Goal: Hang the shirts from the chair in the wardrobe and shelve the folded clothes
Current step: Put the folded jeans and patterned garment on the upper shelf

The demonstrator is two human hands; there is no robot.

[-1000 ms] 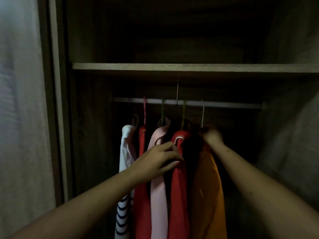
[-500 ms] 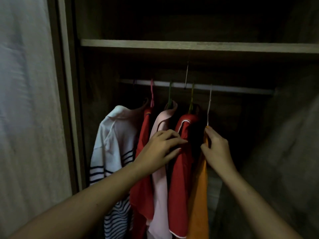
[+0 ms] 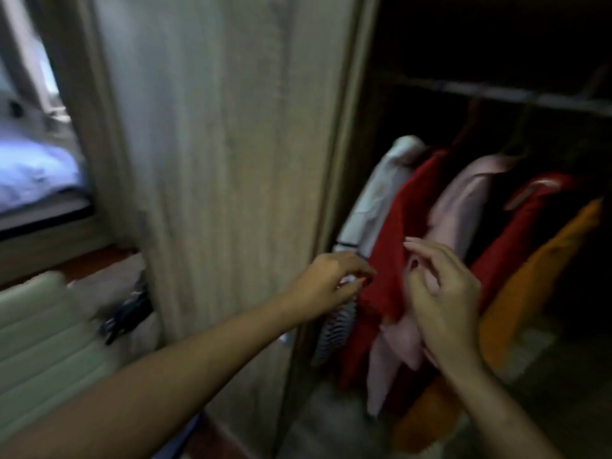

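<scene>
Shirts hang on the dim wardrobe rail (image 3: pixel 496 93): white striped shirt (image 3: pixel 374 200), plain red shirt (image 3: pixel 402 223), pale pink shirt (image 3: pixel 463 200), white-trimmed red shirt (image 3: pixel 530 223), orange shirt (image 3: pixel 546 279). The right hand (image 3: pixel 443 293) hovers relaxed and empty before the pink one. The left hand (image 3: pixel 328 283) curls at the striped one; its grip is too blurred to tell.

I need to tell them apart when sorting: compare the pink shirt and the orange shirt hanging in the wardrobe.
Colour: the pink shirt is pale, the orange shirt saturated.
Place: the pink shirt hangs between a red shirt and another red shirt; the orange shirt is rightmost in view.
Cover: the right hand overlaps the pink shirt's lower part; the orange shirt lies right of that hand.
Both hang slanted inside the wardrobe.
</scene>
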